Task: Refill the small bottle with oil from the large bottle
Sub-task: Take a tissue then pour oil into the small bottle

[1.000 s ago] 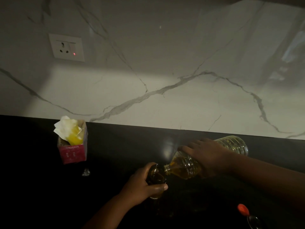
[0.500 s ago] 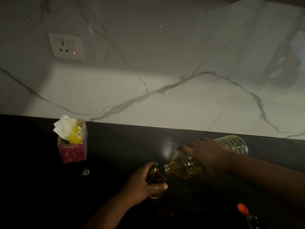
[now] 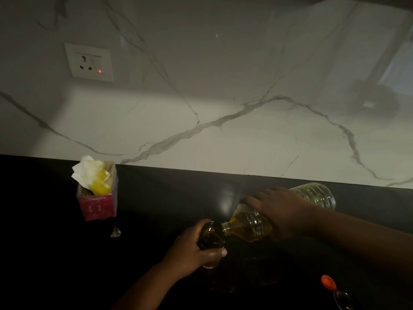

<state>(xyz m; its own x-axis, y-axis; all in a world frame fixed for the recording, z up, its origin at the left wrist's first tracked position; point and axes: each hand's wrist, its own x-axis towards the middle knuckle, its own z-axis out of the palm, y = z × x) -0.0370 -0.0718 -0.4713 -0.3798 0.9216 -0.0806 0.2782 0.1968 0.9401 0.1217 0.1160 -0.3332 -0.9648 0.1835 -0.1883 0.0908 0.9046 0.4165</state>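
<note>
Head view shows a dark counter [image 3: 167,198] below a white marble wall [image 3: 223,119]. Down near 6 o'clock, the left hand [image 3: 192,249] wraps its fingers round the small bottle [image 3: 211,238], which stands on the counter with its mouth open to the top. At about 4 o'clock from it, the right hand [image 3: 279,211] grips the large bottle [image 3: 279,213] round its middle. That bottle is tipped over, its neck pointing down at 8 o'clock, right at the small bottle's mouth. Yellow oil sits in the low end by the neck.

I think the pour is under way, though I cannot see the stream in the dim light. The large bottle looks like thin, ribbed plastic, so it may squash if squeezed hard and send out a gush. It is likely light now, being partly empty. Oil makes things slippery, so a firm hold round the ribs seems best. The small bottle could tip, so holding its body steady is wise.
</note>
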